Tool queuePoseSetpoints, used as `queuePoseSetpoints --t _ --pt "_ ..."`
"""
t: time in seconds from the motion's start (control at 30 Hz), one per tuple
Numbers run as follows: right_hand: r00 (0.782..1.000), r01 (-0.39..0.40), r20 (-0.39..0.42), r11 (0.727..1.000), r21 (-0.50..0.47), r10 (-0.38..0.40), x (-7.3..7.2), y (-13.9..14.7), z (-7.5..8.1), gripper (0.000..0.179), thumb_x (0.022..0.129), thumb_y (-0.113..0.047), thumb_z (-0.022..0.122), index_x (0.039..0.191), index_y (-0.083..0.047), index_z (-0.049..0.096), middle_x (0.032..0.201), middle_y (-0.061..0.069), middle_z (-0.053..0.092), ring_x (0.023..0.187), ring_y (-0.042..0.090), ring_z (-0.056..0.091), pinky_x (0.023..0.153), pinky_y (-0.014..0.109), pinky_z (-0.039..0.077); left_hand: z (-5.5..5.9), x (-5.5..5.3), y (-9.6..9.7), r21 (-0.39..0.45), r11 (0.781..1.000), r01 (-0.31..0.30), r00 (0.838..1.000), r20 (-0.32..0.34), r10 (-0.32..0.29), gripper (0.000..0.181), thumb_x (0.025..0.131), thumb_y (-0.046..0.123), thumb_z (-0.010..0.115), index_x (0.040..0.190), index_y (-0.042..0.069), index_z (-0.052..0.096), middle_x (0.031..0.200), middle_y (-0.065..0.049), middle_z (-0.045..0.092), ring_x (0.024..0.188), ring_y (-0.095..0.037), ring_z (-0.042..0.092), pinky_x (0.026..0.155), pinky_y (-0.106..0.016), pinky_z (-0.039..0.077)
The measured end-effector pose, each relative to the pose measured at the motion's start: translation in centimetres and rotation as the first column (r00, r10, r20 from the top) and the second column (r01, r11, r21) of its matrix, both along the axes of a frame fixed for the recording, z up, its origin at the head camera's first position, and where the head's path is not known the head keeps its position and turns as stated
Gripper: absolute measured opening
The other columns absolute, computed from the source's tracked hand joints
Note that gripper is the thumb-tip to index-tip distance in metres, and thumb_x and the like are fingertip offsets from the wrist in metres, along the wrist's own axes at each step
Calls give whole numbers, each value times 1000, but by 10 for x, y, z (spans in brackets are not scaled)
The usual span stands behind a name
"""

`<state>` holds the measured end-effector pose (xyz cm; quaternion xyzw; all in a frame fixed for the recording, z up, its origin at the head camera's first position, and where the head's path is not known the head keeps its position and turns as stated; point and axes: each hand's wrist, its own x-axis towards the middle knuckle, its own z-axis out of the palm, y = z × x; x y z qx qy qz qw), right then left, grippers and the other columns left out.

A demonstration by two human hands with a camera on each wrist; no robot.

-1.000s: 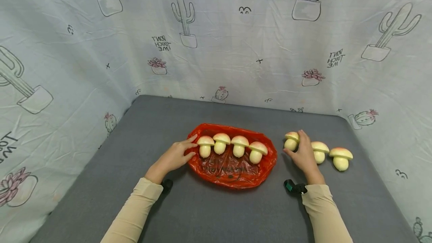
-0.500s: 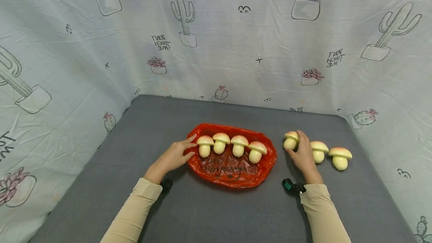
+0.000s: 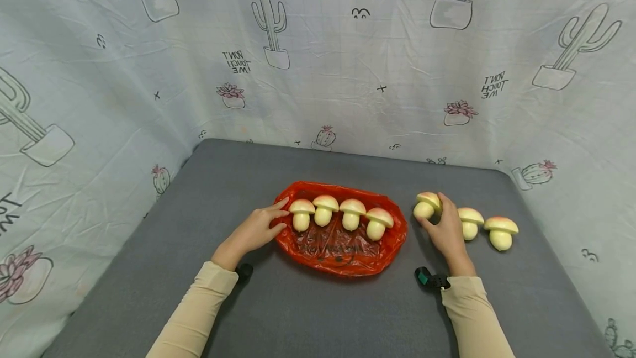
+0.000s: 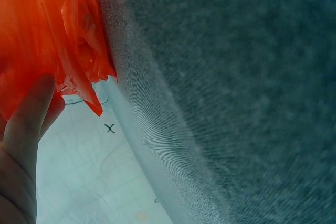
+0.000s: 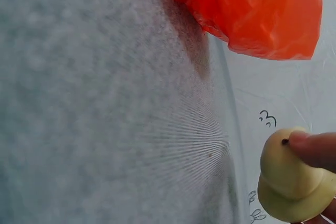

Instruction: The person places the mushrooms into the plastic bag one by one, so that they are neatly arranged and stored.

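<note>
A red plastic bag, its rim folded open, lies mid-table with several mushrooms in a row inside; they have cream stems and pink-tinged caps. At its left rim is my left hand, fingers spread and thumb against the plastic. Out to the right of the bag, my right hand pinches another mushroom between thumb and fingers. In the right wrist view the thumb sits on the stem end of this mushroom, beside a small dark spot.
Two more mushrooms lie on the grey table just right of my right hand. A pale cloth with cactus drawings hangs behind and at both sides. Each wrist wears a dark camera.
The pinched mushroom has tilted and shifted slightly left and up, its cap leaning away, with my right thumb now near its stem. My left hand and the bag stay in place.
</note>
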<state>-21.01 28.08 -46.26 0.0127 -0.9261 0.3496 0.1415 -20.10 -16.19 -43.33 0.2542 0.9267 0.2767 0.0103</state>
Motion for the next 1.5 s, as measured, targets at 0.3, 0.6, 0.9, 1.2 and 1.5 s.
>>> queuePoseSetpoints --t 0.3,0.6,0.9,1.2,1.5 --pt "999 -16 -52 1000 -15 15 9 -12 15 81 81 -19 76 143 8 31 139 33 37 122 46 40 97 59 35 2 0 0 -2 1000 8 1000 -1 -8 38 90 11 63 125 -3 60 147 -16 41 123 -36 51 97 -47 46" --pt "982 -106 -161 994 -30 100 17 -30 42 79 79 -17 77 142 7 36 137 32 40 117 44 42 90 57 36 2 -1 0 10 1000 11 1000 -8 -11 38 90 10 63 125 -3 61 146 -17 42 124 -36 50 98 -48 44" --pt "969 -193 -163 981 -30 186 26 -54 48 79 78 -15 78 142 4 36 139 28 40 123 42 39 93 60 35 1 0 0 8 1000 11 1000 -5 -11 37 90 10 63 125 -3 61 146 -16 42 124 -36 50 98 -47 45" --pt "930 -316 -200 949 -8 308 34 -90 45 78 76 -17 79 141 0 40 139 21 44 124 37 41 94 59 38 1 0 0 11 1000 7 1000 3 -7 37 90 10 62 125 -2 60 146 -17 41 115 -34 57 94 -45 48" --pt "892 -433 -154 901 -17 426 34 -131 36 78 79 -25 77 142 0 38 140 16 45 125 32 43 99 54 39 1 0 1 7 1000 8 1000 8 -8 37 91 11 62 125 -2 60 147 -16 40 122 -35 53 96 -46 46"
